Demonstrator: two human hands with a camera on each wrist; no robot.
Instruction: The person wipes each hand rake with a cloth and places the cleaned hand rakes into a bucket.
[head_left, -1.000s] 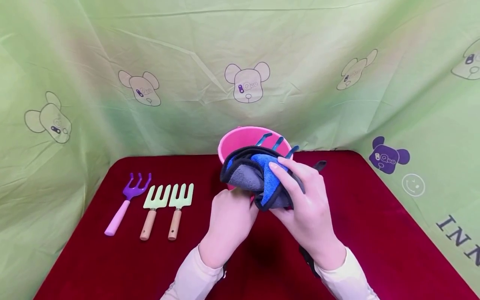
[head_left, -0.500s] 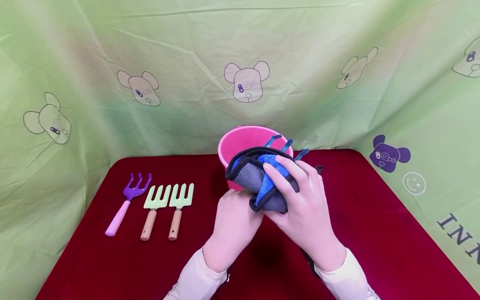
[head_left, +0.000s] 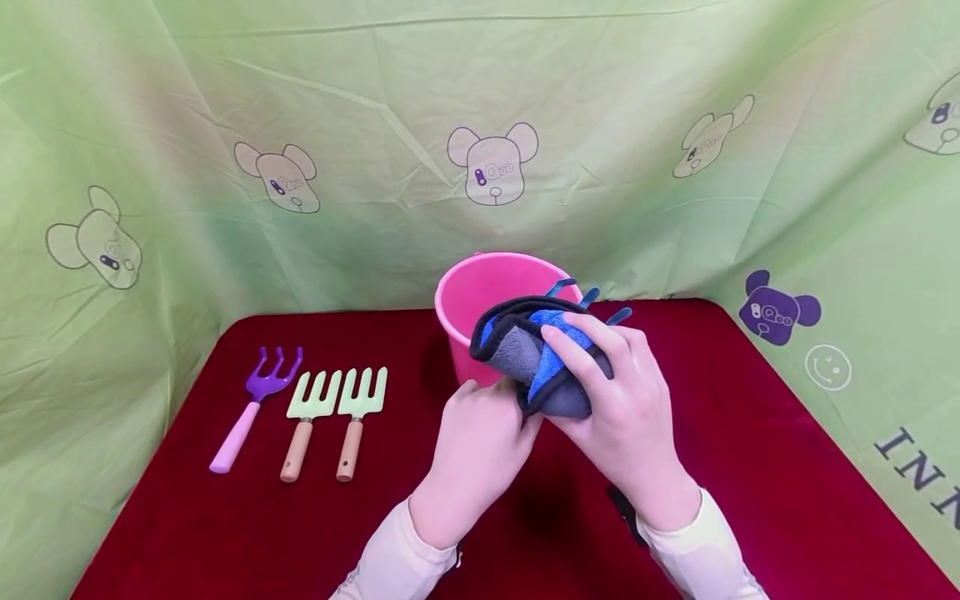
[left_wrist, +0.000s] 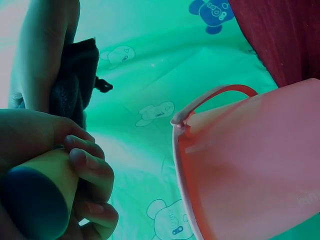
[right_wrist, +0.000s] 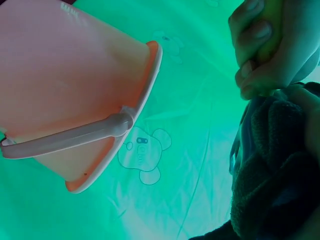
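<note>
My left hand [head_left: 483, 446] grips the handle [left_wrist: 55, 170] of a hand rake; in the left wrist view that handle looks yellowish with a dark end. The rake's blue tines [head_left: 590, 297] stick out past a blue and grey cloth [head_left: 517, 354] with black edging. With my right hand [head_left: 626, 408] I hold the cloth bunched around the rake, just beyond the left hand. The cloth covers the rake's neck. Behind and below the cloth stands a pink bucket [head_left: 467, 304], its opening partly hidden in the head view.
On the left of the red-covered table [head_left: 300, 550] lie a purple-tined fork [head_left: 262, 383] with a pink handle and two pale green forks, one nearer the purple fork [head_left: 310, 398] and one nearer the bucket [head_left: 362, 396]. A patterned green curtain [head_left: 375, 125] encloses the table.
Both hands, the cloth and the rake have shifted to the right. The blue tines now extend farther beyond the bucket's right rim, and more of the bucket's opening shows.
</note>
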